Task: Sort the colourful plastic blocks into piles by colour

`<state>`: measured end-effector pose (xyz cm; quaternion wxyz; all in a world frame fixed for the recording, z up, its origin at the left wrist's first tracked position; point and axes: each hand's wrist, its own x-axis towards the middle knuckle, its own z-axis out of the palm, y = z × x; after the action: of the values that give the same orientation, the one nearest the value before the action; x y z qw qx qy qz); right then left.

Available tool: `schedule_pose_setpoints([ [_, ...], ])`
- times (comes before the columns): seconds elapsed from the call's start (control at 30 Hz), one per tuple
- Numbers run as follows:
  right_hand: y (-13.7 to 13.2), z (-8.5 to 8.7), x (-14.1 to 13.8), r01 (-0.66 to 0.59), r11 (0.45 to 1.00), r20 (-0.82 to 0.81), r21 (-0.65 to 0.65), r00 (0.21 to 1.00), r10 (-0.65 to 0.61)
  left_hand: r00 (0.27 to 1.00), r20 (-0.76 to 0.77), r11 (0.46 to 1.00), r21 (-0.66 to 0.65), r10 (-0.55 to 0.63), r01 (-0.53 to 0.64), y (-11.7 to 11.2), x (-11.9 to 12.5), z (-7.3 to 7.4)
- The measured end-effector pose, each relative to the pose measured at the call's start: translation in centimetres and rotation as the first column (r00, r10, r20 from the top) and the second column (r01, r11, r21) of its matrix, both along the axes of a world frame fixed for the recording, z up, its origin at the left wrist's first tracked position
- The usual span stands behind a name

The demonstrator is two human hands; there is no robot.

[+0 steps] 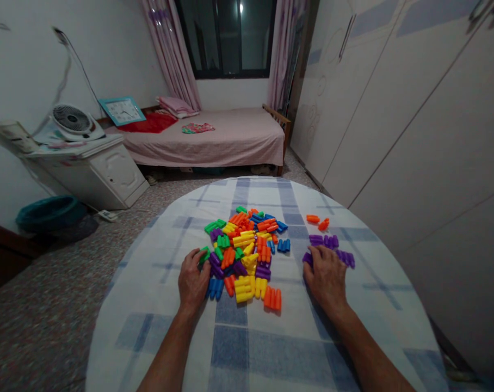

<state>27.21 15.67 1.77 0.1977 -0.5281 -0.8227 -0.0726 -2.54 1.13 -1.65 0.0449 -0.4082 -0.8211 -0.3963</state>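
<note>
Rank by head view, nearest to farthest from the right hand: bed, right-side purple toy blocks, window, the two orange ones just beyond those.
1. Right-side purple toy blocks: at the right hand, partly covered.
2. Two orange blocks: on the tablecloth, beyond the purple.
3. Bed: past the tablecloth's far edge.
4. Window: behind the bed.

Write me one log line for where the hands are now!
left hand: left edge of block pile | right hand: over purple blocks | stray orange blocks: beyond right hand
</note>
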Motion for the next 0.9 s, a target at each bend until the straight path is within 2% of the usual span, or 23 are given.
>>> schedule_pose_setpoints([
  [0.17,2.9,0.9,-0.5,-0.105,0.994,0.069,-0.006,0.992,0.105,1.0,0.013,1.0,0.012,-0.001,0.001,0.0,0.0,-0.1],
  [0.3,5.8,0.4,-0.4,-0.058,0.996,0.127,-0.06,0.99,0.065,1.0,0.013,1.0,0.004,0.0,0.0,0.0,-0.1,-0.2],
  [0.4,6.7,-0.1,0.5,-0.011,0.998,0.106,-0.069,0.994,0.018,1.0,0.003,1.0,0.0,0.005,-0.005,0.0,-0.1,-0.3],
  [0.6,5.8,0.5,2.5,0.066,0.994,0.084,-0.089,0.995,-0.058,1.0,-0.003,1.0,0.001,0.012,-0.012,0.1,0.0,-0.1],
  [0.67,5.0,0.8,2.5,0.019,0.994,0.06,-0.104,0.998,-0.012,1.0,-0.003,1.0,-0.004,0.008,-0.008,0.1,0.1,-0.1],
  [0.83,2.4,0.2,1.7,-0.223,0.971,0.091,-0.086,0.969,0.23,1.0,0.004,1.0,-0.004,0.001,-0.001,0.0,0.1,0.0],
  [0.9,1.8,-0.3,1.6,-0.238,0.969,0.116,-0.068,0.963,0.244,1.0,0.009,1.0,-0.001,0.003,-0.003,0.0,0.0,0.0],
])
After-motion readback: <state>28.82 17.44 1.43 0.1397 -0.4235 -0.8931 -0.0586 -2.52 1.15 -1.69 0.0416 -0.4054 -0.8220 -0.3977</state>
